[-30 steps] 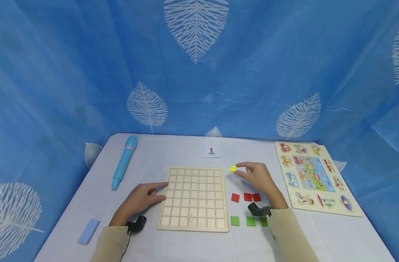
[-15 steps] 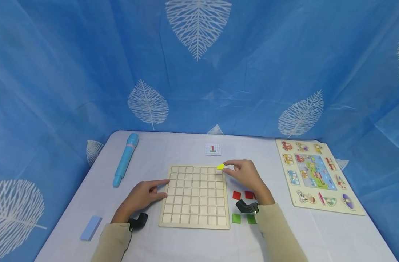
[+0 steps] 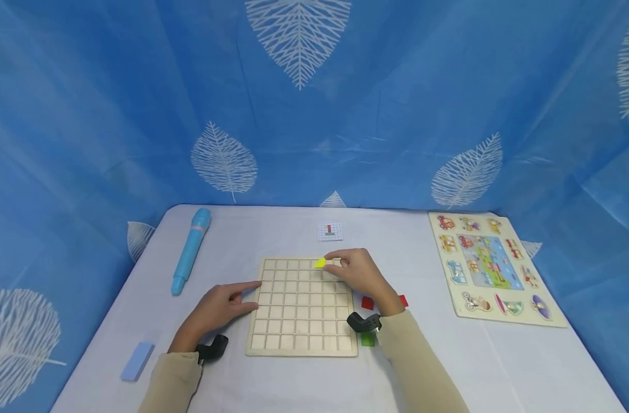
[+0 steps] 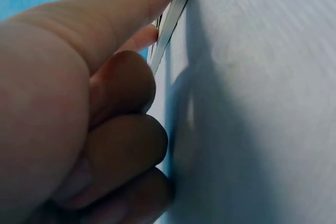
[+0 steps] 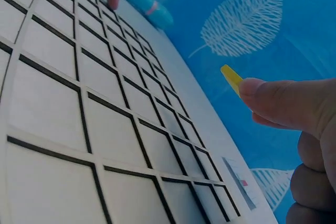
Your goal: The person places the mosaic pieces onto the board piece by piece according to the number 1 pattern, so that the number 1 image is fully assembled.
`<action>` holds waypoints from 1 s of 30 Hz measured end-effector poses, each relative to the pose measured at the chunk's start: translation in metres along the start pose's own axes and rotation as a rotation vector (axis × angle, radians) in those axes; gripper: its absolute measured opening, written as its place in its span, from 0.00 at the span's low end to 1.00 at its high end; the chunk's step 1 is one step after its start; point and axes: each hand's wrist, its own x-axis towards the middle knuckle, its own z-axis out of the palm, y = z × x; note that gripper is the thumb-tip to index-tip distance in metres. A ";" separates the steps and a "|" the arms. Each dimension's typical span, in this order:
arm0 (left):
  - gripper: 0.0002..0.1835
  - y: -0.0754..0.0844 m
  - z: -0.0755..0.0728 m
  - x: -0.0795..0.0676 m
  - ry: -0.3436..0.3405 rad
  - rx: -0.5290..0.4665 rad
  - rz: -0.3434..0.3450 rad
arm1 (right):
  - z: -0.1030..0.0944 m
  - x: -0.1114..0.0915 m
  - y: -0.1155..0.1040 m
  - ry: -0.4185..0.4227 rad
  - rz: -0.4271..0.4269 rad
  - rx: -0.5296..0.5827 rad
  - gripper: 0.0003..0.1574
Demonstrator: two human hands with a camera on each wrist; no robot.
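A wooden grid board (image 3: 301, 312) lies mid-table, its squares bare where they show. My right hand (image 3: 358, 271) pinches a yellow tile (image 3: 320, 263) between thumb and index finger, over the board's far row. The right wrist view shows the tile (image 5: 231, 78) raised above the grid, seen nearly edge-on. At the board's left side, my left hand (image 3: 216, 307) touches the edge with outstretched thumb and index finger. In the left wrist view the thumb (image 4: 121, 11) meets the board's side (image 4: 176, 14), while other fingers curl beneath it.
Behind the board lies a small pattern card (image 3: 329, 231). Red tiles (image 3: 367, 303) and a green tile (image 3: 367, 339) sit right of it, partly behind the right arm. A blue toy microphone (image 3: 190, 252), a light-blue block (image 3: 137, 361) and a picture puzzle (image 3: 505, 319) lie farther out.
My right hand has carried the yellow tile leftward, from beside the board to over its far row. The left hand keeps its place at the left edge.
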 end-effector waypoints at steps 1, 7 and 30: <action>0.29 0.000 -0.001 0.001 0.003 -0.001 0.009 | 0.002 0.001 -0.001 0.002 -0.008 -0.004 0.18; 0.29 0.003 -0.006 0.003 0.007 0.017 0.016 | 0.016 0.009 -0.007 -0.015 -0.014 0.003 0.17; 0.30 0.004 0.002 -0.004 -0.003 0.021 -0.037 | 0.066 0.013 -0.011 -0.036 -0.094 -0.063 0.18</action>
